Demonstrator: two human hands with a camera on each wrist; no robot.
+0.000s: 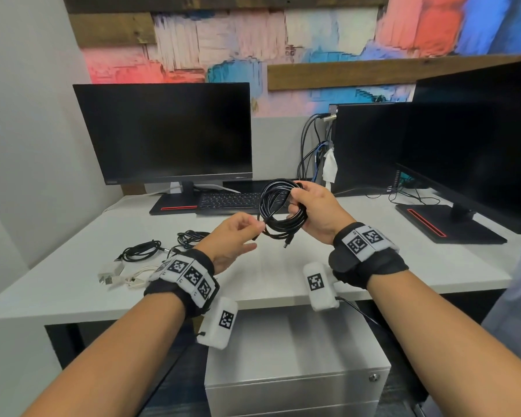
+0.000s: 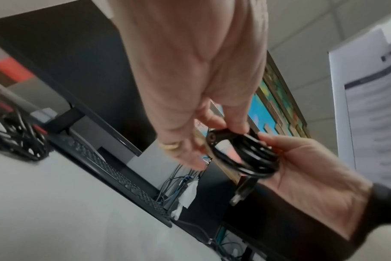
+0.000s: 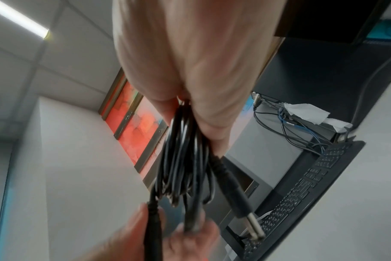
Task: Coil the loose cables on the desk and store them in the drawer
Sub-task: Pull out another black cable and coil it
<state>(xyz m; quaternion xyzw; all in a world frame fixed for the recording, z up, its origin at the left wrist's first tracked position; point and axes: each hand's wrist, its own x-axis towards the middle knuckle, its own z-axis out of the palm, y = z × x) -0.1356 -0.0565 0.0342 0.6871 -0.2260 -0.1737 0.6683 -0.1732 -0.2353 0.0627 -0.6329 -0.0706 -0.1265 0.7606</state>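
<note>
A black cable is wound into a coil above the white desk. My right hand grips the coil, fingers curled round its strands. My left hand pinches one end of the same cable at the coil's lower left. A barrel plug hangs free below the coil, also seen in the right wrist view as a plug. On the desk's left lie two loose black cables and a white cable with adapters.
A grey drawer cabinet stands under the desk's front edge, drawers closed. A monitor and keyboard sit at the back, a second monitor at the right, with plugged cables between them.
</note>
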